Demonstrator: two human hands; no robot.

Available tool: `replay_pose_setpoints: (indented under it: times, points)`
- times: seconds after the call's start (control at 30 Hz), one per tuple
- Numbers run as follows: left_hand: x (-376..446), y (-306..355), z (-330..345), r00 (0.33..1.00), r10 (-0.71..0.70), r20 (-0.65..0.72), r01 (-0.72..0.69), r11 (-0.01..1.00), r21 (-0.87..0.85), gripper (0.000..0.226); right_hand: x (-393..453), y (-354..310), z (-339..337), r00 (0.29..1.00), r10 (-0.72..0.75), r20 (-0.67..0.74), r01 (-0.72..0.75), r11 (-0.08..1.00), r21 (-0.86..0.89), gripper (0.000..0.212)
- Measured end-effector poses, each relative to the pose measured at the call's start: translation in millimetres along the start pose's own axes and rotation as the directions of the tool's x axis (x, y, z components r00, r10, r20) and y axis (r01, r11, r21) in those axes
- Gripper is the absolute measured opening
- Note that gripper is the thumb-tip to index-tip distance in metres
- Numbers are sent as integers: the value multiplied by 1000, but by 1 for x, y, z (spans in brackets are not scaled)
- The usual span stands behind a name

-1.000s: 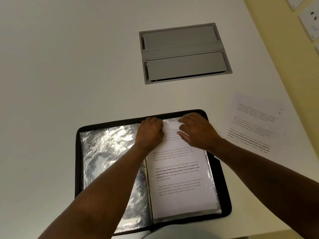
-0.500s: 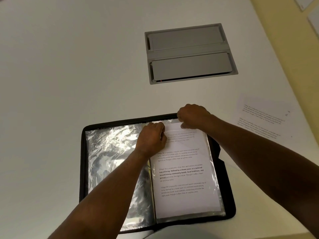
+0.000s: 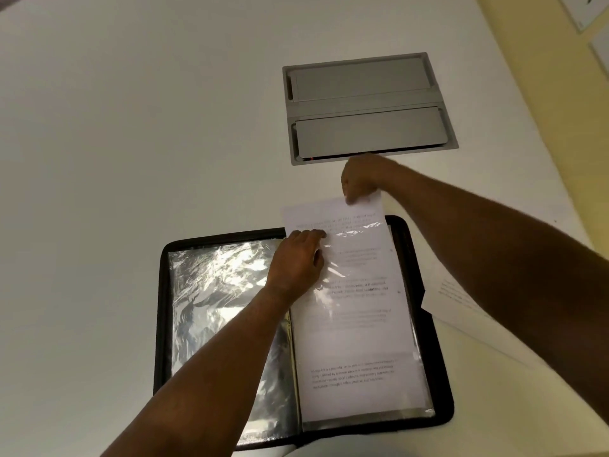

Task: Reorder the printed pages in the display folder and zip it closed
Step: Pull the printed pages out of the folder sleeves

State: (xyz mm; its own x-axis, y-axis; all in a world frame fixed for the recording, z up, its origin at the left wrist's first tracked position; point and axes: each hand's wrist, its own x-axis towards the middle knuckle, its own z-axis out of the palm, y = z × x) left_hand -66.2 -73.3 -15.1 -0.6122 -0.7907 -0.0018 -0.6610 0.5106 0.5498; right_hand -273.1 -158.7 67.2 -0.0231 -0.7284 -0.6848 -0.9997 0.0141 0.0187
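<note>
Pulling a page (image 3: 333, 212) out of a sleeve (image 3: 359, 291) like this goes best if the pull stays straight along the sleeve's length, away from the body, and slow, so the paper doesn't buckle or drag the plastic with it. Honestly the pinning hand matters most here: it should sit on the plastic only, near the opening, not on the paper, or the sheet will crease. The right hand (image 3: 361, 179) is closed in a pinch on the page's top edge, thumb underneath and fingers curled over, just below the grey hatch (image 3: 369, 107) set in the desk (image 3: 131, 127). The left hand (image 3: 296, 258) is mostly flat, fingers close together and bent a little, pressing down on the top left of the sleeve by the spine. The page sticks out past the top of the folder (image 3: 161, 324), which lies open flat near the desk's front edge, empty crinkly sleeves on its left half. Another printed sheet (image 3: 461, 298) lies on the desk to the right, partly under the forearm.
</note>
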Motion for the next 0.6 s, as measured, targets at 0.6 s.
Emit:
replay_pose_setpoints:
  times: [0.6]
  points:
    - [5,13,8,995,24,102,-28,999,37,34,-122,139,-127,820,166,-548,268,734,624,4]
